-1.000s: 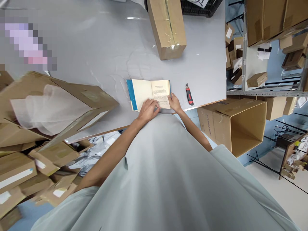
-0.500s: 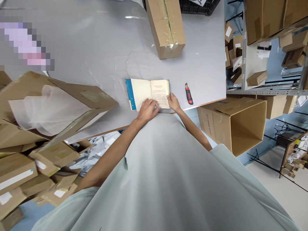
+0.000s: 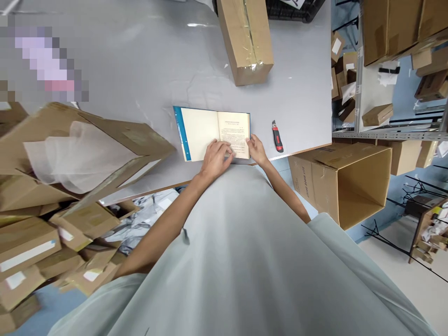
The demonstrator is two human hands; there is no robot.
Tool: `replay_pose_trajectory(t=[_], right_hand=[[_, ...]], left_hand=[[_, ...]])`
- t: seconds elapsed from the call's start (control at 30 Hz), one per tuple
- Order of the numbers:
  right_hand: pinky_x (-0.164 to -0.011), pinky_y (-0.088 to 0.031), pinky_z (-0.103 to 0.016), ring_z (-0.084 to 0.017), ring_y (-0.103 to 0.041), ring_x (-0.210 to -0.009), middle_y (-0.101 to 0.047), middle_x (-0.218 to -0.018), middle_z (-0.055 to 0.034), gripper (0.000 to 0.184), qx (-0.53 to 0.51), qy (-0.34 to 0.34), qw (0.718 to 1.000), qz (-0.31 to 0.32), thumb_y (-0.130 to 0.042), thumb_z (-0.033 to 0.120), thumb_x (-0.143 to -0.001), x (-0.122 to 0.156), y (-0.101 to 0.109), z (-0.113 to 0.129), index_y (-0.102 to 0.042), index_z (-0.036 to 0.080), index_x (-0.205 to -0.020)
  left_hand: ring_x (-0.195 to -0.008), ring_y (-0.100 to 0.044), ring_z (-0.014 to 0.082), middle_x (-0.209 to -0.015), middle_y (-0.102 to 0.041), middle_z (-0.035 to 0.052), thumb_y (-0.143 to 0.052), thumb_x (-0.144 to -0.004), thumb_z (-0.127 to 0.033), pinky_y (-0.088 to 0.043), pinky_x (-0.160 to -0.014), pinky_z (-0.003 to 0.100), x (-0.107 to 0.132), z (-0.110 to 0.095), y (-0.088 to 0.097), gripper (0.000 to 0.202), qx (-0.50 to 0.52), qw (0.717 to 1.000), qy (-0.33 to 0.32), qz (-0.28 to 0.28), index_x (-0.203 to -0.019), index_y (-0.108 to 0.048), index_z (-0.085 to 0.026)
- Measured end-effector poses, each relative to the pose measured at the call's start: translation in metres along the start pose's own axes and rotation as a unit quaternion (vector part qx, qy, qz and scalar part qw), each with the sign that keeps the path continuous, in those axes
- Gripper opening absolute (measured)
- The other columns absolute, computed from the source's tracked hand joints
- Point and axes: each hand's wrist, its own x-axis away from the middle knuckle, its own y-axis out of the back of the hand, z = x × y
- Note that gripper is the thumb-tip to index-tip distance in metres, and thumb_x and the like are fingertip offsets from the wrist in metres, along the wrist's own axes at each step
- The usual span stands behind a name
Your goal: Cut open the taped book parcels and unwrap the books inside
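An open book with a blue cover edge lies on the grey table, close to its front edge. Its left page is blank and its right page carries printed text. My left hand rests across the lower middle of the pages, palm down with the fingers stretched out. At the book's right edge, my right hand holds the margin between thumb and fingers. A red and black utility knife lies to the right of that hand, untouched.
A taped carton lies beyond the book. On the left stands an open carton with translucent wrapping in it. An empty large box is below the table's right edge, near shelving. Several cartons pile up lower left.
The book's left side has spread further left and lies flatter, showing more of the left page. Both hands stay on the book. The whole view has shifted slightly.
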Motion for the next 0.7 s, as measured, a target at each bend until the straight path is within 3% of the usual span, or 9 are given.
replay_pose_trajectory(t=[0.1, 0.27, 0.47, 0.7], right_hand=[[-0.119, -0.056, -0.047, -0.031, -0.069, -0.136, -0.077, -0.136, -0.0141, 0.074, -0.080, 0.044, 0.995, -0.042, -0.050, 0.087, -0.101, 0.013, 0.005, 0.018, -0.063, 0.024, -0.136], [-0.124, -0.053, -0.048, -0.031, -0.066, -0.140, -0.076, -0.139, -0.0132, 0.076, -0.096, 0.060, 0.993, -0.046, -0.055, 0.088, -0.099, 0.026, 0.012, 0.046, -0.062, 0.024, -0.140], [-0.121, -0.056, -0.048, -0.030, -0.067, -0.140, -0.077, -0.138, -0.0133, 0.075, -0.076, 0.068, 0.994, -0.044, -0.051, 0.087, -0.102, 0.031, 0.013, 0.062, -0.062, 0.025, -0.142], [-0.123, -0.055, -0.050, -0.031, -0.066, -0.142, -0.077, -0.137, -0.0135, 0.075, -0.082, 0.057, 0.994, -0.050, -0.053, 0.087, -0.101, 0.033, 0.011, 0.059, -0.062, 0.024, -0.141]], left_hand=[[-0.130, -0.066, 0.0302, -0.133, -0.074, 0.0114, -0.059, -0.106, -0.041, -0.034, -0.133, 0.061, 0.003, -0.017, 0.016, 0.016, -0.009, 0.999, -0.022, -0.049, -0.099, -0.062, -0.026], [-0.134, -0.066, 0.0294, -0.135, -0.074, 0.0109, -0.061, -0.107, -0.038, -0.033, -0.134, 0.061, 0.006, -0.036, 0.032, 0.014, -0.010, 0.995, -0.059, -0.084, -0.100, -0.062, -0.026], [-0.132, -0.067, 0.0296, -0.134, -0.074, 0.0115, -0.060, -0.107, -0.041, -0.036, -0.132, 0.062, 0.004, -0.041, 0.034, 0.017, -0.019, 0.994, -0.063, -0.089, -0.099, -0.062, -0.026], [-0.134, -0.066, 0.0300, -0.135, -0.074, 0.0116, -0.060, -0.107, -0.041, -0.035, -0.133, 0.062, 0.006, -0.041, 0.033, 0.018, -0.014, 0.994, -0.060, -0.086, -0.097, -0.062, -0.026]])
